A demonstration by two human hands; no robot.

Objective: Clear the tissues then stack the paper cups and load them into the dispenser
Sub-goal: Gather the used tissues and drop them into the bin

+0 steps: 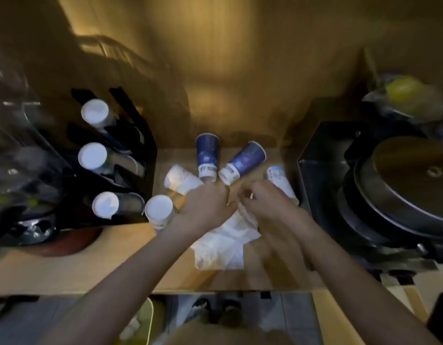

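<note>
White crumpled tissues (221, 245) lie on the wooden counter (96, 267) under my wrists. My right hand (267, 201) pinches the tissues' upper edge. My left hand (206, 204) is closed just left of it, touching the tissues; its grip is hidden. Two blue paper cups (207, 155) (244, 161) lie on their sides beyond my hands. White cups lie at the left (181, 180), lower left (159, 211) and right (281, 181). The black cup dispenser (138, 135) stands at the left with cup stacks (94, 113) in its slots.
A black metal box (322, 165) and stacked dark pans (402, 185) crowd the right side. Bags and clutter sit at the far left (18, 170). A yellowish wall rises behind the cups. The counter's front edge runs below my forearms, with floor beneath.
</note>
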